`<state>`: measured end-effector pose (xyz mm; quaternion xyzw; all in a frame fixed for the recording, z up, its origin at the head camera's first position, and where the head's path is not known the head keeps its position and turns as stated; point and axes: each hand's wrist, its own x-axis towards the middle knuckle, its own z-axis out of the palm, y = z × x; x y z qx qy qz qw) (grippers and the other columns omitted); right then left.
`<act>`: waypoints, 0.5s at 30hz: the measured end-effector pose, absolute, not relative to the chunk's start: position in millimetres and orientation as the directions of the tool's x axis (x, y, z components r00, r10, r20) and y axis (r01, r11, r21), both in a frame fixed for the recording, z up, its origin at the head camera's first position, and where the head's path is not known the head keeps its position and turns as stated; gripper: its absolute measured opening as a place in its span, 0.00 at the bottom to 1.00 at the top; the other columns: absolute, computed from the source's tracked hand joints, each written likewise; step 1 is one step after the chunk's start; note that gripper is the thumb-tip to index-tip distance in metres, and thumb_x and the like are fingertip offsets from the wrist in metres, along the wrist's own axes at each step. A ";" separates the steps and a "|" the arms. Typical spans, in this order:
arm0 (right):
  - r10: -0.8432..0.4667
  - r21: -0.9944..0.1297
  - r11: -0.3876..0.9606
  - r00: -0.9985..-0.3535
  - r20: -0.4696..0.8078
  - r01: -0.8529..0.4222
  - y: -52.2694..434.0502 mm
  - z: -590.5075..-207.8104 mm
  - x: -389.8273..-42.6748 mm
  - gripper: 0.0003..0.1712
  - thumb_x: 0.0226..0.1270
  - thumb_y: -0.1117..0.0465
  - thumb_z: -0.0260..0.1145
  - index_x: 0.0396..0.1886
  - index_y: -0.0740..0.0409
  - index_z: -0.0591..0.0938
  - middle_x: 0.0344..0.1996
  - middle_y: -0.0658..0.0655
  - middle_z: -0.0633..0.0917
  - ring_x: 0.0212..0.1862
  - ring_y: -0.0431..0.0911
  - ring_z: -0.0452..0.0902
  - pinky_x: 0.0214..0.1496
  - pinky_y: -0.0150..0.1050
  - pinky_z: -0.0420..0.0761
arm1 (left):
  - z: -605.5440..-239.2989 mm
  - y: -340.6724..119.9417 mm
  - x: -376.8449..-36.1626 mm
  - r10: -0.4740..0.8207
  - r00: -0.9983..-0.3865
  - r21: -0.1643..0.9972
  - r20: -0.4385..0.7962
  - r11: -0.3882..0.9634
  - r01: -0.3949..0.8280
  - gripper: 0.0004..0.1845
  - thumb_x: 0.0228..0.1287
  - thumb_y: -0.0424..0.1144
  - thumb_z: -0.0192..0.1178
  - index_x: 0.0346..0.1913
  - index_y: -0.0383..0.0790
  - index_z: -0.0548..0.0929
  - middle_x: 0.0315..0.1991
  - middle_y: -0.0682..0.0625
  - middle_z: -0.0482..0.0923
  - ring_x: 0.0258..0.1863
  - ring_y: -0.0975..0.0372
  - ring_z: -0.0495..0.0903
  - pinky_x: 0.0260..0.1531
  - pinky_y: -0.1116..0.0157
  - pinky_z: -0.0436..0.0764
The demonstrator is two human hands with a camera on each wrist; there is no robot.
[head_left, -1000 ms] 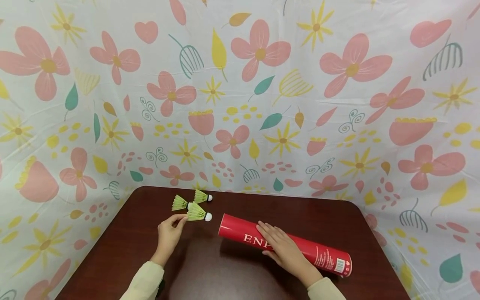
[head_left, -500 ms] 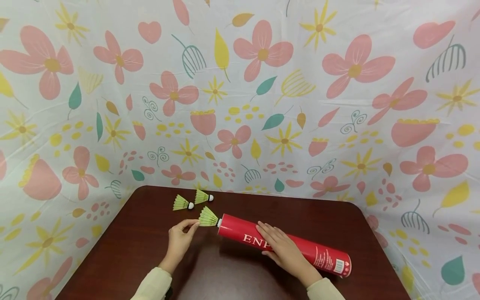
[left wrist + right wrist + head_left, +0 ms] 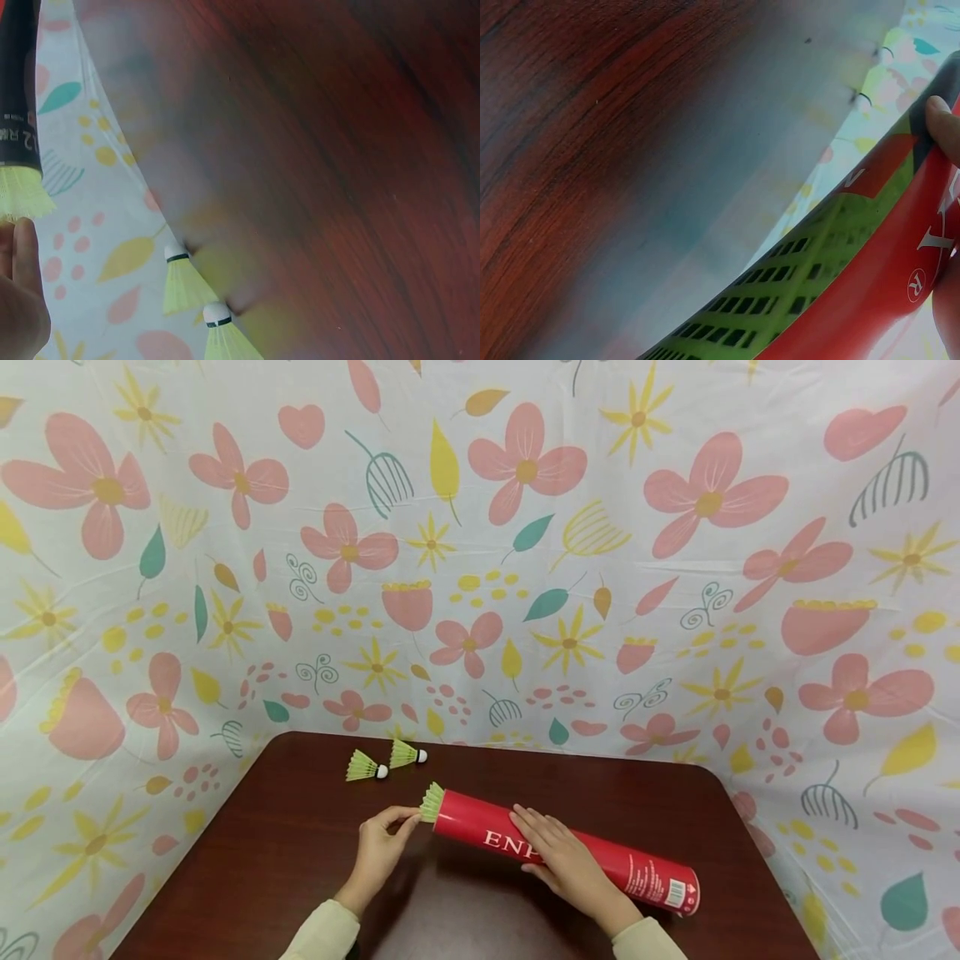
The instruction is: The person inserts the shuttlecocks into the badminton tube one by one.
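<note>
The red tube [image 3: 566, 852] carries white capital letters "ENP", the rest covered by the right hand [image 3: 564, 858]. Toward its 4 o'clock end sits a white barcode label, too small to read.

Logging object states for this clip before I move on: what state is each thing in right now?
Red tube: lying on its side on the table, left end open.
Shuttlecock at tube mouth: mostly inside, green skirt sticking out.
Two loose shuttlecocks: lying on the table near its far edge.
Left hand: fingertips at the skirt; whether they pinch it is unclear.
Right hand: flat on the tube, fingers straight.
</note>
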<state>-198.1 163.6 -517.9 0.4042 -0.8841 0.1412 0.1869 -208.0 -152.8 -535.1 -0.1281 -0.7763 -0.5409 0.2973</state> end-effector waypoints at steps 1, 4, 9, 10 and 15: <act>-0.663 -0.093 0.635 -0.603 0.443 -0.767 163.6 -517.9 -198.0 0.50 0.53 0.54 0.76 0.74 0.56 0.62 0.71 0.57 0.65 0.69 0.53 0.64 0.65 0.52 0.69 | -535.0 -152.0 -207.6 -0.116 -0.797 0.768 0.593 0.381 0.516 0.07 0.54 0.27 0.69 0.33 0.41 0.88 0.30 0.49 0.86 0.30 0.60 0.84 0.26 0.73 0.80; -0.661 -0.094 0.636 -0.603 0.446 -0.766 163.9 -517.7 -198.2 0.51 0.52 0.55 0.76 0.74 0.56 0.62 0.71 0.57 0.65 0.69 0.53 0.64 0.65 0.52 0.68 | -534.0 -150.4 -206.3 -0.104 -0.818 0.783 0.566 0.379 0.493 0.06 0.57 0.29 0.68 0.35 0.43 0.88 0.32 0.51 0.86 0.32 0.62 0.84 0.27 0.72 0.80; -0.659 -0.088 0.640 -0.604 0.449 -0.763 165.3 -519.0 -198.3 0.49 0.54 0.53 0.75 0.74 0.55 0.62 0.71 0.55 0.64 0.69 0.51 0.63 0.65 0.52 0.68 | -535.2 -149.2 -207.1 -0.103 -0.828 0.787 0.551 0.392 0.475 0.04 0.59 0.32 0.67 0.35 0.44 0.87 0.31 0.51 0.86 0.30 0.67 0.82 0.26 0.70 0.79; -0.658 -0.089 0.639 -0.603 0.450 -0.764 165.6 -519.4 -198.3 0.49 0.55 0.53 0.74 0.74 0.55 0.62 0.71 0.55 0.64 0.69 0.51 0.63 0.65 0.52 0.68 | -535.7 -149.0 -207.5 -0.104 -0.829 0.787 0.549 0.397 0.472 0.04 0.59 0.32 0.67 0.34 0.45 0.87 0.30 0.51 0.86 0.30 0.67 0.81 0.26 0.69 0.80; -0.659 -0.086 0.634 -0.594 0.462 -0.769 167.0 -521.1 -199.2 0.42 0.65 0.41 0.58 0.74 0.55 0.62 0.71 0.56 0.65 0.69 0.51 0.63 0.65 0.52 0.68 | -537.4 -147.1 -208.9 -0.099 -0.833 0.790 0.544 0.394 0.469 0.04 0.59 0.31 0.67 0.33 0.45 0.87 0.30 0.52 0.85 0.30 0.65 0.82 0.27 0.66 0.80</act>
